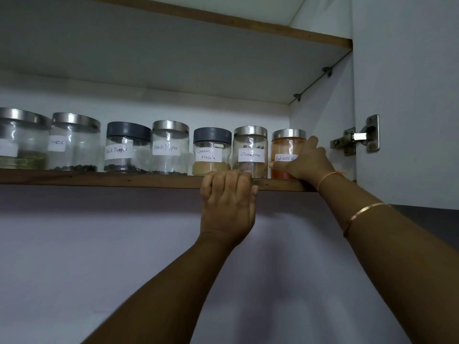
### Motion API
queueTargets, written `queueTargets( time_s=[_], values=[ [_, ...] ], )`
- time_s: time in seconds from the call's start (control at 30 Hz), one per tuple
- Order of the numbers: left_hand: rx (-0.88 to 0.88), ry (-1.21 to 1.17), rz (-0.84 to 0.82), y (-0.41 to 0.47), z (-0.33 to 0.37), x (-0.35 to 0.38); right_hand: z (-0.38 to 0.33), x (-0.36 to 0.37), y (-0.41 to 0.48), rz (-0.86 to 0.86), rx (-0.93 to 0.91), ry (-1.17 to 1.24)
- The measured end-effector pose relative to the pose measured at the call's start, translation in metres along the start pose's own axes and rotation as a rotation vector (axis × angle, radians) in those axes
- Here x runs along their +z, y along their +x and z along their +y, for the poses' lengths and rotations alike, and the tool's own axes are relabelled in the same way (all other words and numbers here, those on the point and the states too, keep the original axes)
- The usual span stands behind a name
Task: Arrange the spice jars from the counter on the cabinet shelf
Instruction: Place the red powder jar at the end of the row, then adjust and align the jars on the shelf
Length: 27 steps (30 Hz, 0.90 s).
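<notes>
Several labelled spice jars stand in a row on the cabinet shelf (99,178). At the right end is the red chilli powder jar (283,147) with a steel lid. My right hand (306,160) wraps around its right side, thumb across the label. To its left stand the cinnamon jar (250,145), the garam masala jar (211,152) with a dark lid, and two black pepper jars (170,145) (128,147). My left hand (227,202) grips the shelf's front edge below the cinnamon jar, fingers curled over the board.
Two more steel-lidded jars (74,142) (22,140) stand at the left end. The cabinet's right wall (320,108) is close beside the chilli jar. An open door with a metal hinge (357,136) hangs at right. Another shelf (223,18) lies above.
</notes>
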<state>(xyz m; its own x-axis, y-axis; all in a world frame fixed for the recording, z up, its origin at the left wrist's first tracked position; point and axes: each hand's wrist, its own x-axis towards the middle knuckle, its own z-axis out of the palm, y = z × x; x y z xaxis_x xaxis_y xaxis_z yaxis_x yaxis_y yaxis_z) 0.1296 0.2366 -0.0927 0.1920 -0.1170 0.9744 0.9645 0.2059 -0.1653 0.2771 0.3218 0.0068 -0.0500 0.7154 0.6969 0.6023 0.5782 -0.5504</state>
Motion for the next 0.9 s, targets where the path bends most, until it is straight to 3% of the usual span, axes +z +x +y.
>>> queueTargets(
  time_s=[0.23,0.4,0.6,0.9],
  values=[
    [0.003,-0.034,-0.262,0.006,-0.001,-0.027,-0.017,0.001,-0.034,0.200,-0.219,-0.023],
    [0.157,-0.001,-0.503,0.013,-0.015,-0.055,-0.058,0.012,-0.059,0.191,-0.386,-0.038],
    [0.104,-0.124,-0.427,0.021,-0.061,-0.094,-0.130,0.036,-0.085,0.141,-0.530,0.016],
    [0.013,0.015,-0.384,0.048,-0.240,-0.162,-0.272,0.108,-0.125,0.119,-0.629,0.094]
  ],
)
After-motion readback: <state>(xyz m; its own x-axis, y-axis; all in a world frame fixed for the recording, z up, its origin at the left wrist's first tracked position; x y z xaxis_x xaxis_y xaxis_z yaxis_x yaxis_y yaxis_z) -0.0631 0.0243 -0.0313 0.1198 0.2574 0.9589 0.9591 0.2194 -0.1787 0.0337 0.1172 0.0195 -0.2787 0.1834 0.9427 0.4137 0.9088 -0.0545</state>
